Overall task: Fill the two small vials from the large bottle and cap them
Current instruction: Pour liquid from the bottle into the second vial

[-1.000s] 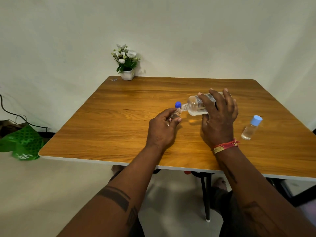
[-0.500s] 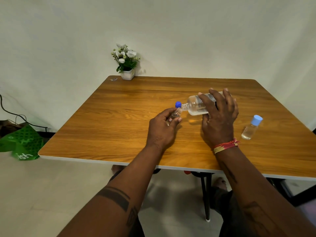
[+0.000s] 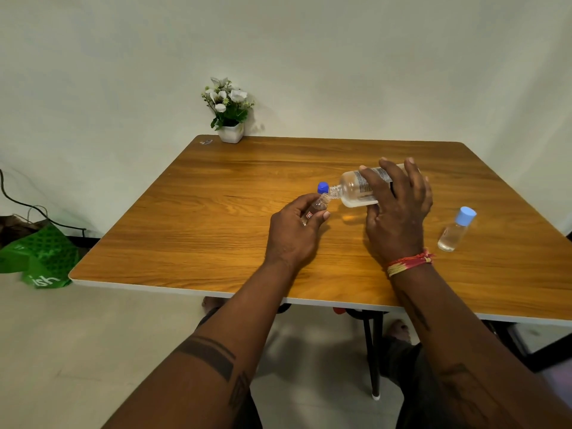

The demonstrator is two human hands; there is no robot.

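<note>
Fingers of the left hand (image 3: pixel 292 233) pinch a small vial (image 3: pixel 315 209), tilted, mouth up-right. Just right, the large bottle (image 3: pixel 356 190) lies nearly level, neck meeting that mouth, gripped by the right hand (image 3: pixel 397 209). Well right of those fingers a capped, clear vial (image 3: pixel 455 230) stands on the tabletop (image 3: pixel 216 212).
</note>
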